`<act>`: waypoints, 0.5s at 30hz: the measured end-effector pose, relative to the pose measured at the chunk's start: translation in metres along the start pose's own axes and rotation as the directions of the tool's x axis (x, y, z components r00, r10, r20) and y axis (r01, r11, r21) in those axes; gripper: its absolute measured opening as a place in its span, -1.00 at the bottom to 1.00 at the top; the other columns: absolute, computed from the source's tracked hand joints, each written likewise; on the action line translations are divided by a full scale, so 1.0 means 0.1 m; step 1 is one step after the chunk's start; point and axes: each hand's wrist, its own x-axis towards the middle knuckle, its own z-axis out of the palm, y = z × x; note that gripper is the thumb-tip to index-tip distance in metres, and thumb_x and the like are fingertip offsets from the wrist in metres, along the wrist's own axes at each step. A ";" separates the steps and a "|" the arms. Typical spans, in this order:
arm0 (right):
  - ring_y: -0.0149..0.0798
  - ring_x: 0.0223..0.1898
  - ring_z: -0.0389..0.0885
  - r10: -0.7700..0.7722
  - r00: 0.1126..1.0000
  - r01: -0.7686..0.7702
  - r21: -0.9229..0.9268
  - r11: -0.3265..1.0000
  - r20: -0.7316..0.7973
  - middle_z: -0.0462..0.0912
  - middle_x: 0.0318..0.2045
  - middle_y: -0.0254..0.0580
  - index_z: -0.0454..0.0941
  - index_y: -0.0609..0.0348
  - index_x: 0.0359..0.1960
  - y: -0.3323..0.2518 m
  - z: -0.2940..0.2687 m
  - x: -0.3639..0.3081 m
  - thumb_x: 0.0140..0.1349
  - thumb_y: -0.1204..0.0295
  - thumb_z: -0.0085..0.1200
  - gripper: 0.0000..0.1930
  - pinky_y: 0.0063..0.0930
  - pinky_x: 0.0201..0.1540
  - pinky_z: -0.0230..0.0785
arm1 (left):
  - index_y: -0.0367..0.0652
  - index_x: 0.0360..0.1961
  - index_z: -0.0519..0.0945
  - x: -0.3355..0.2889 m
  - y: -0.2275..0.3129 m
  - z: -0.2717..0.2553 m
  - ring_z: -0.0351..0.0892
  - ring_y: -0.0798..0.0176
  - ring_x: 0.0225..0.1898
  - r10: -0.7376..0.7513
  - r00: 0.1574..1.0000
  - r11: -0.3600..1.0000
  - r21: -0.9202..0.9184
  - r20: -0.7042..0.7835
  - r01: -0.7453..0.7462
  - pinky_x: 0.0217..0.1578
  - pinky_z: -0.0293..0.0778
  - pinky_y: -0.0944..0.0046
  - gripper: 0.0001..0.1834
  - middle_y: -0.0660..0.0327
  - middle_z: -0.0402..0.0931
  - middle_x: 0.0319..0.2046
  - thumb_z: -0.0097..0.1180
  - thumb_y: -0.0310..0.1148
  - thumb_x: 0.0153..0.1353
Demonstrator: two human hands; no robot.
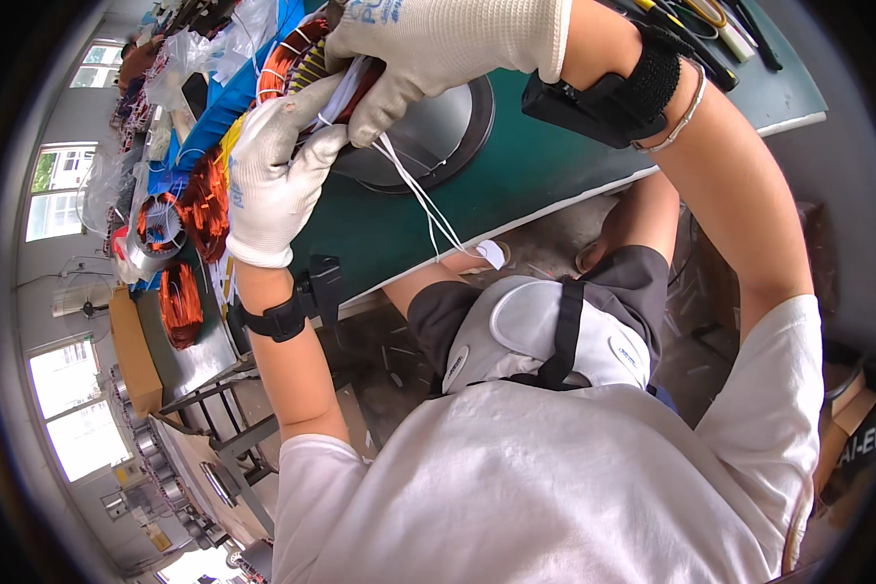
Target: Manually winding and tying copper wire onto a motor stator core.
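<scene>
A ring-shaped motor stator [292,60] with copper windings, yellow slot pieces and white lacing stands at the table's far side, partly hidden by my gloves. My left hand [280,170], in a white knit glove, pinches a bundle of white sleeved leads [345,95] at the winding's near edge. My right hand [414,58], gloved the same way, reaches over the stator from the right, its fingers curled round the same bundle. Thin white cords [423,200] trail from between the hands toward the table edge. Under the stator lies a round dark-rimmed plate [472,131].
On the green table [555,175], pliers and other hand tools [715,39] lie at the far right. Copper coils [180,307], a small wound stator [161,224], a blue bin [229,107] and plastic bags [180,63] crowd the left. A cardboard piece [134,350] stands at the left edge.
</scene>
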 end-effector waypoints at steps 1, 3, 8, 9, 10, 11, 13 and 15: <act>0.09 0.00 0.52 -0.010 1.000 0.010 -0.007 1.000 0.013 0.65 -0.21 0.07 0.63 0.24 -0.16 -0.02 0.02 0.00 0.05 -0.28 0.18 -0.28 -0.02 0.05 0.33 | -0.20 -0.01 0.64 0.01 -0.01 0.00 0.59 0.12 -0.25 0.026 1.000 1.000 0.006 0.002 -0.026 -0.14 0.46 0.22 -0.61 0.10 0.65 -0.24 0.27 -0.21 0.21; 0.10 -0.01 0.52 -0.026 0.999 0.027 -0.018 0.999 0.032 0.65 -0.22 0.09 0.62 0.25 -0.11 -0.02 0.05 -0.01 0.05 -0.28 0.19 -0.26 0.00 0.05 0.32 | -0.21 -0.02 0.64 0.01 0.00 -0.02 0.59 0.12 -0.24 0.016 1.000 1.000 0.021 0.014 -0.016 -0.14 0.46 0.22 -0.62 0.10 0.65 -0.23 0.26 -0.21 0.21; 0.17 -0.05 0.55 0.004 0.924 -0.002 0.007 1.000 -0.383 0.62 -0.20 0.22 0.45 0.33 0.14 -0.02 0.09 -0.18 0.04 -0.18 0.28 -0.15 0.00 0.10 0.31 | -0.25 -0.02 0.64 0.04 0.01 -0.03 0.60 0.12 -0.23 0.036 0.999 0.998 0.042 0.034 -0.037 -0.12 0.46 0.23 -0.62 0.08 0.65 -0.25 0.24 -0.23 0.22; 0.18 -0.06 0.55 0.005 0.889 -0.005 0.001 1.000 -0.458 0.62 -0.20 0.24 0.43 0.35 0.17 -0.02 0.10 -0.21 0.04 -0.17 0.30 -0.13 -0.01 0.11 0.32 | -0.24 -0.03 0.65 0.03 0.02 -0.03 0.58 0.13 -0.26 0.004 0.999 1.000 0.016 0.036 -0.005 -0.15 0.45 0.23 -0.63 0.10 0.64 -0.29 0.25 -0.27 0.20; 0.17 -0.06 0.57 0.019 0.880 0.071 0.170 0.983 -0.475 0.61 -0.16 0.26 0.40 0.37 0.19 -0.02 0.06 -0.34 0.04 -0.15 0.32 -0.12 -0.05 0.10 0.35 | -0.24 -0.03 0.65 0.03 0.03 -0.03 0.58 0.13 -0.26 0.009 0.999 1.000 0.018 0.036 -0.009 -0.15 0.45 0.23 -0.63 0.10 0.64 -0.29 0.25 -0.27 0.20; 0.15 -0.06 0.58 0.003 0.821 0.177 0.259 0.949 -0.571 0.61 -0.12 0.25 0.40 0.37 0.18 -0.07 0.07 -0.44 0.07 -0.10 0.31 -0.16 -0.09 0.07 0.38 | -0.24 -0.03 0.66 0.04 0.04 -0.02 0.56 0.13 -0.28 -0.005 0.999 1.000 0.028 0.039 0.004 -0.17 0.44 0.23 -0.64 0.12 0.62 -0.32 0.26 -0.27 0.19; 0.11 -0.05 0.61 -0.030 0.671 0.425 0.351 0.834 -0.741 0.60 -0.05 0.23 0.41 0.38 0.16 -0.16 0.08 -0.68 0.14 -0.02 0.29 -0.25 -0.18 0.03 0.44 | -0.22 -0.04 0.67 0.04 0.05 0.00 0.52 0.17 -0.34 -0.002 1.000 0.999 -0.043 0.001 0.002 -0.22 0.41 0.25 -0.64 0.16 0.59 -0.38 0.30 -0.29 0.16; -0.04 0.06 0.58 0.149 0.815 0.139 0.439 0.888 -0.560 0.60 0.05 0.08 0.46 0.34 0.17 -0.23 0.01 -1.23 0.06 0.15 0.33 -0.31 -0.25 0.16 0.35 | -0.21 -0.03 0.68 0.04 0.07 0.00 0.52 0.19 -0.34 -0.019 1.000 0.999 -0.033 0.007 0.019 -0.22 0.41 0.26 -0.63 0.16 0.59 -0.38 0.30 -0.28 0.16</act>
